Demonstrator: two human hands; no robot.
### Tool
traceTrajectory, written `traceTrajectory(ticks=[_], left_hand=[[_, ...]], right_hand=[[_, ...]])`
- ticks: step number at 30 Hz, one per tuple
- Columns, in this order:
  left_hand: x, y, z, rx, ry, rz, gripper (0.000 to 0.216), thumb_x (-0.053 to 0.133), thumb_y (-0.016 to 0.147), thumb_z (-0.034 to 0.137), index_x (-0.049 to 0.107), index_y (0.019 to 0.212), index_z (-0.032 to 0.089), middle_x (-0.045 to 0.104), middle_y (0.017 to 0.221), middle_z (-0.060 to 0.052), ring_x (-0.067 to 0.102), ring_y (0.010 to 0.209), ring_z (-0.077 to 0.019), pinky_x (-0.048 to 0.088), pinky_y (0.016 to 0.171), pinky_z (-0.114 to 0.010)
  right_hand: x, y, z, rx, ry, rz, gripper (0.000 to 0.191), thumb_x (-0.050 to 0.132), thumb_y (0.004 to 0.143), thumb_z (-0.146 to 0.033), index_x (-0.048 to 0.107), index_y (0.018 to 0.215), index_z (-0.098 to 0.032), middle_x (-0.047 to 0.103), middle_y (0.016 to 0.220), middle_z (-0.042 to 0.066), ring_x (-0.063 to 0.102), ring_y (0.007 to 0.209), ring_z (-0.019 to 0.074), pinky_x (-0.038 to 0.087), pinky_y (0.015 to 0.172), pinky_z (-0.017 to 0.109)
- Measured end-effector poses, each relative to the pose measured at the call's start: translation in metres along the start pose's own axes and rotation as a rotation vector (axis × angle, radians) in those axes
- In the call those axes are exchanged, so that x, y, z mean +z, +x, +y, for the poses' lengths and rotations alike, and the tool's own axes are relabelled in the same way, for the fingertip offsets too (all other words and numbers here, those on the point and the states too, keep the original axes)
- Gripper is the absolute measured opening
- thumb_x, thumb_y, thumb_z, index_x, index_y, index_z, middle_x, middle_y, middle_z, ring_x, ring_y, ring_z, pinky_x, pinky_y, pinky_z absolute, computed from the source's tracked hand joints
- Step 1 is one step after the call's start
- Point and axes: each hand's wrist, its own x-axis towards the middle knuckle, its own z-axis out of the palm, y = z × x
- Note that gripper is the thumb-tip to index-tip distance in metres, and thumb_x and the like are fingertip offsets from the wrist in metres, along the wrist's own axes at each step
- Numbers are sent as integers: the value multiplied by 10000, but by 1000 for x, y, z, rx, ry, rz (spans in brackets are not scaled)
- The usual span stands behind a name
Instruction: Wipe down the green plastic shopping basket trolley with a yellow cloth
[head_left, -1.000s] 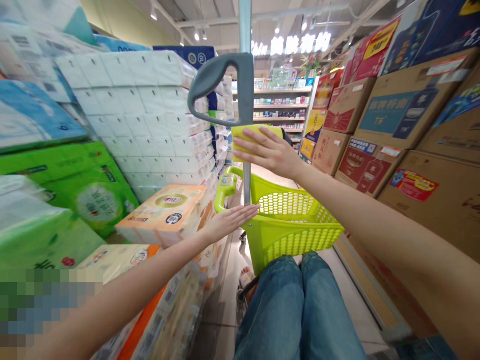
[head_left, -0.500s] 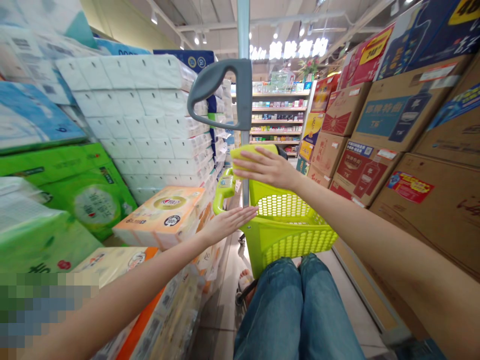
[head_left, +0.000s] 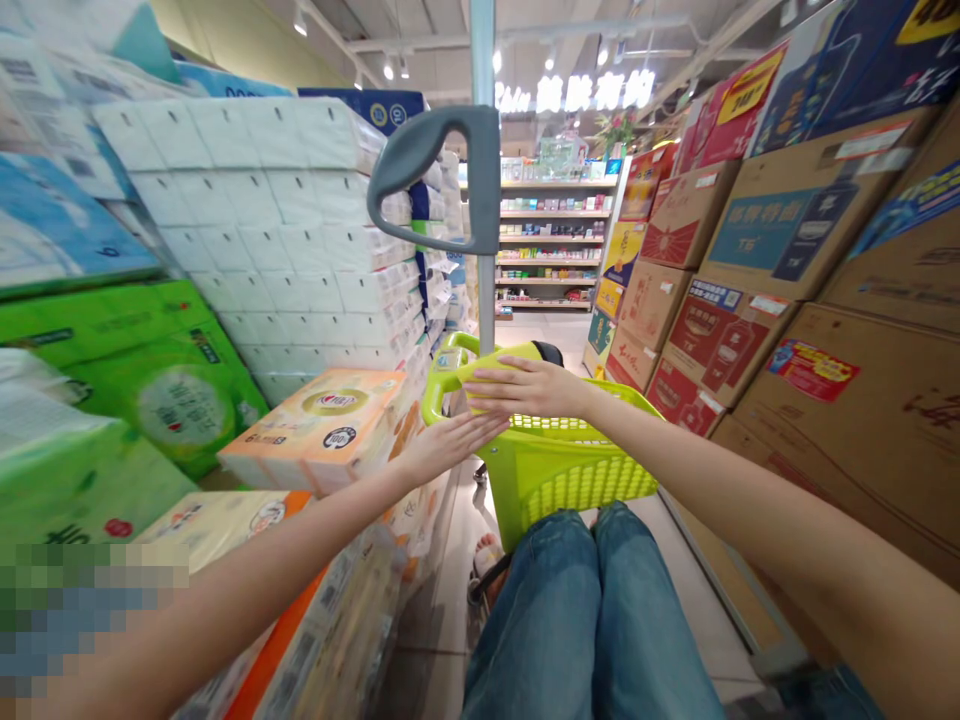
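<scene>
Supermarket aisle, stacked tissue packs (head_left: pixel 300 230), cartons (head_left: pixel 757 240), shopping basket (head_left: pixel 570 465)

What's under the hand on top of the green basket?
A yellow cloth lies under the right hand, at the rim of the green basket. The flat hand covers most of the cloth, so what the cloth rests on cannot be seen.

Basket (head_left: pixel 577 470) glossy perforated plastic; pole (head_left: pixel 486 300) smooth metal; handle (head_left: pixel 435 170) matt plastic.

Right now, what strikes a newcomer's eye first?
The lime-green basket at centre, with the right hand pressing a yellow cloth on its near rim and the left hand open beside its corner. A grey handle rises above it, between white tissue packs left and cardboard boxes right.
</scene>
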Motion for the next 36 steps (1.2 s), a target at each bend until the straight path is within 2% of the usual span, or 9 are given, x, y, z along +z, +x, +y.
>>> traceTrajectory(ticks=[8, 13, 18, 20, 23, 26, 29, 32, 36], left_hand=[[-9, 4, -4, -23, 28, -9, 628, 403, 925, 87, 320, 1542, 174, 143, 1673, -26, 170, 1522, -123, 168, 1255, -272], [-6, 2, -3, -18, 28, -7, 603, 392, 945, 92, 320, 1540, 165, 154, 1671, -29, 189, 1519, -123, 203, 1244, -269], [3, -2, 1, 12, -45, -21, 601, 423, 921, 63, 390, 1508, 191, 352, 1609, -42, 394, 1440, -118, 306, 1214, -287], [4, -2, 1, 11, -52, -19, 622, 434, 907, 51, 383, 1511, 189, 351, 1609, -44, 387, 1443, -119, 304, 1216, -286], [-1, 1, -1, -10, -8, -13, 627, 426, 922, 73, 335, 1534, 173, 202, 1660, -29, 236, 1508, -121, 252, 1233, -265], [-6, 3, -3, -7, 55, -27, 631, 415, 928, 87, 309, 1545, 165, 145, 1672, -28, 165, 1524, -126, 213, 1247, -261], [-9, 4, -4, 2, 77, -46, 634, 410, 928, 95, 309, 1547, 183, 151, 1671, -17, 163, 1523, -119, 191, 1254, -258], [-9, 3, -4, -7, 68, -38, 629, 415, 931, 102, 312, 1546, 185, 146, 1672, -17, 155, 1524, -124, 180, 1257, -266], [-3, 1, -2, -22, 30, 5, 618, 423, 928, 90, 335, 1535, 171, 156, 1669, -35, 180, 1521, -134, 186, 1253, -279]], right_hand=[[-29, 35, 84, 233, -17, 64, 530, 390, 1032, -152, 319, 1534, -307, 407, 1579, -29, 168, 1518, 139, 229, 1262, 408], [-15, 23, 45, 288, 78, 32, 554, 391, 1029, -168, 289, 1540, -353, 394, 1581, -55, 187, 1513, 128, 218, 1271, 409], [6, -3, -10, 82, 113, -23, 459, 437, 1021, -237, 438, 1472, -321, 459, 1539, -67, 321, 1473, 101, 262, 1260, 343], [5, -4, -7, 15, 116, -44, 448, 455, 1016, -245, 458, 1460, -309, 446, 1548, -66, 315, 1476, 99, 255, 1259, 325], [-5, 7, 25, 22, 138, -64, 518, 466, 1010, -204, 378, 1507, -321, 402, 1574, -67, 244, 1500, 103, 223, 1269, 344], [-17, 23, 65, 177, 156, -38, 595, 390, 1023, -147, 234, 1558, -355, 341, 1606, -74, 196, 1513, 129, 200, 1274, 419], [-21, 33, 83, 316, 191, 34, 629, 350, 1027, -135, 170, 1560, -415, 307, 1617, -103, 200, 1513, 155, 184, 1275, 463], [-14, 29, 66, 377, 189, 88, 648, 365, 1024, -134, 148, 1564, -418, 331, 1605, -99, 205, 1510, 151, 177, 1278, 444], [5, 9, 11, 269, 121, 80, 619, 453, 1009, -162, 233, 1564, -328, 414, 1561, -56, 227, 1503, 124, 208, 1275, 386]])
